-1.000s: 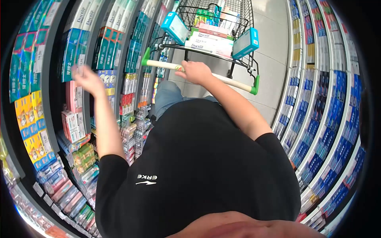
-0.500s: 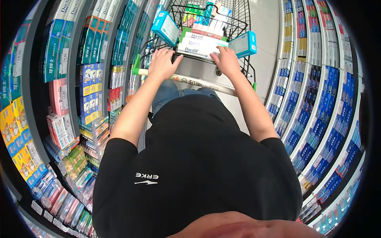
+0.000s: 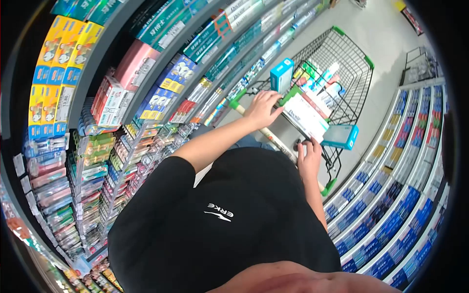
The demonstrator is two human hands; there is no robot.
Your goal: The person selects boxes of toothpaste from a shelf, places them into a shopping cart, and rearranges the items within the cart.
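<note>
"A toothpaste aisle, packed shelves (image 3: 146, 97) on both sides, pale floor. Where's the carton?"

"The long white carton (image 3: 307, 117) lies across the wire trolley (image 3: 364, 63), between the hands. The left hand (image 3: 264, 108) clasps one end. The right hand (image 3: 310, 155) touches the other, but I cannot tell its grip."

"Handling?"

"I'd keep both ends level, as glossy cardboard likely slips. A teal box (image 3: 340, 136) sits just beyond the right hand."

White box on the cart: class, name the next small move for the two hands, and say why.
Probably lift the white box clear: the left hand grips one end, the right hand is at the other, and it lies atop the cart.
</note>
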